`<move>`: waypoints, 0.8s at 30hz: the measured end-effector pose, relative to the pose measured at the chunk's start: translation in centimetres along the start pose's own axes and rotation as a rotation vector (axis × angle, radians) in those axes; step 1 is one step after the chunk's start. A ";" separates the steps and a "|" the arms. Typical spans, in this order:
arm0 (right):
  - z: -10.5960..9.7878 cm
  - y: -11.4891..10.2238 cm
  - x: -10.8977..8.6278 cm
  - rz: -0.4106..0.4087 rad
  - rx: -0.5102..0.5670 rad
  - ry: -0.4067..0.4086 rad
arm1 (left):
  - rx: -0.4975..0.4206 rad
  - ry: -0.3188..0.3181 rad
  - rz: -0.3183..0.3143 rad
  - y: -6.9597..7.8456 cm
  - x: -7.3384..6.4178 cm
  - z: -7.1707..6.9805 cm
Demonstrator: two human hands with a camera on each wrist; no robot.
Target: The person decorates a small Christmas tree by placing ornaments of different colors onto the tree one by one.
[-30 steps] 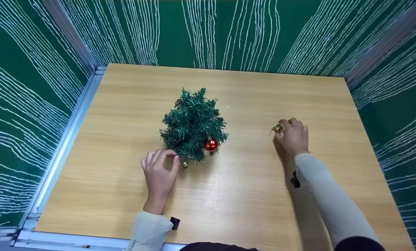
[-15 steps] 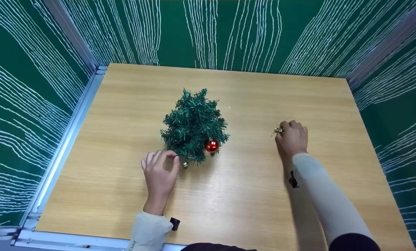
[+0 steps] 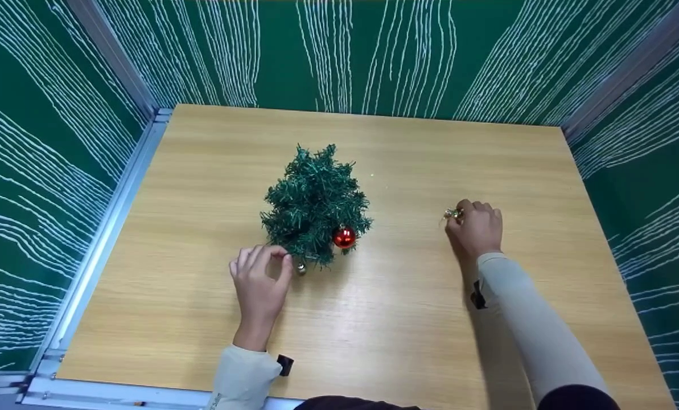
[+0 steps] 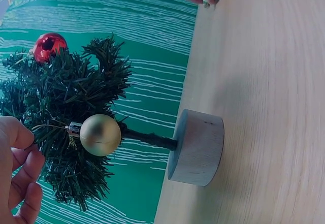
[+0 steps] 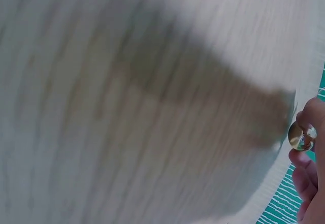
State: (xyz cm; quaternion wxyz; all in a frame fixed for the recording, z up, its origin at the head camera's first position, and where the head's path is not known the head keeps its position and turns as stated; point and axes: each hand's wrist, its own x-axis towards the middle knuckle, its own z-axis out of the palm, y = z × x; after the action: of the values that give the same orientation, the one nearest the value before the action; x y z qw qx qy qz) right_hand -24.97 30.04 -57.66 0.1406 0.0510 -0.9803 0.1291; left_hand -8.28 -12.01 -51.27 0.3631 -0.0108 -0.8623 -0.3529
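A small artificial Christmas tree (image 3: 313, 196) stands on the table, its round base (image 4: 200, 150) showing in the left wrist view. My left hand (image 3: 258, 285) is at the tree's near left side, thumb and forefinger pinching the thin gold string of a gold Christmas bauble (image 4: 100, 135). That bauble hangs in front of the lower branches. A red bauble (image 3: 344, 237) hangs on the tree's right side. Well to the right, my right hand (image 3: 478, 229) holds a small shiny gold ornament (image 5: 300, 136) between thumb and fingers, partly hidden by them.
The wooden table (image 3: 407, 307) is bounded by green walls (image 3: 282, 51) with white wavy lines at the back and sides. A metal rail (image 3: 111, 193) runs along its left edge. Tiny bright specks (image 3: 372, 175) lie right of the tree.
My right hand has shifted slightly nearer to me, and the gold ornament in its fingers has turned a little. The left hand, tree and both baubles stay in place.
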 end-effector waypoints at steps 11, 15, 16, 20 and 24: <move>-0.3 -0.1 -0.7 0.024 0.034 -0.015 | -0.004 0.002 0.000 0.1 0.0 -0.1; -0.5 -0.2 -0.9 0.020 0.036 -0.011 | -0.004 0.002 -0.008 0.1 0.0 -0.1; -0.6 -0.2 -1.0 0.020 0.035 -0.005 | -0.004 0.002 -0.008 0.1 0.0 0.0; -0.8 -0.4 -1.4 0.024 0.041 0.019 | -0.002 0.001 -0.008 0.1 0.1 0.0; -0.8 -0.7 -2.0 0.013 0.074 0.056 | 0.001 0.003 -0.005 0.1 0.1 0.0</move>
State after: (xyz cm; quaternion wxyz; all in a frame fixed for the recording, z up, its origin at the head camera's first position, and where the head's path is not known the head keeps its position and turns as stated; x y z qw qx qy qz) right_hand -22.78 29.70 -57.32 0.1649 0.0460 -0.9708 0.1677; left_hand -8.37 -11.98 -51.17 0.3634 -0.0077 -0.8620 -0.3533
